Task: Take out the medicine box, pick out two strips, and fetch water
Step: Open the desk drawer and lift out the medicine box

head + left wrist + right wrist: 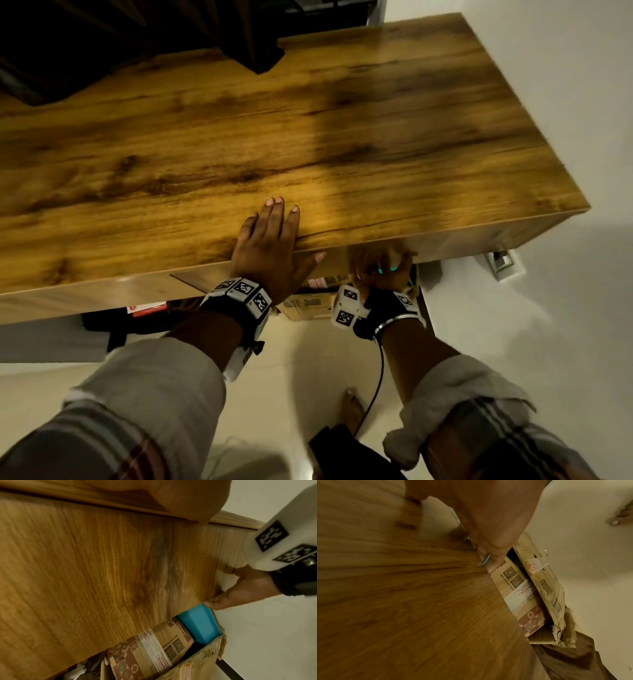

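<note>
A blue medicine box [199, 626] stands upright in an open cardboard box [202, 660] on the floor under the wooden table [308, 120]. Only slivers of its blue [394, 268] show between my fingers from the head view. My right hand [380, 270] reaches just below the table's front edge, its fingers curled round the top of the blue box. My left hand [270, 246] lies flat on the tabletop at its front edge, fingers straight and thumb hanging over the rim. Most of the blue box is hidden behind the table's front panel.
A patterned carton [154, 649] with QR codes leans beside the blue box inside the cardboard box. Red and black items [144, 308] lie under the table to the left. A wall socket [503, 262] sits low at right. My bare foot [351, 407] and a cable [378, 377] are on the pale floor.
</note>
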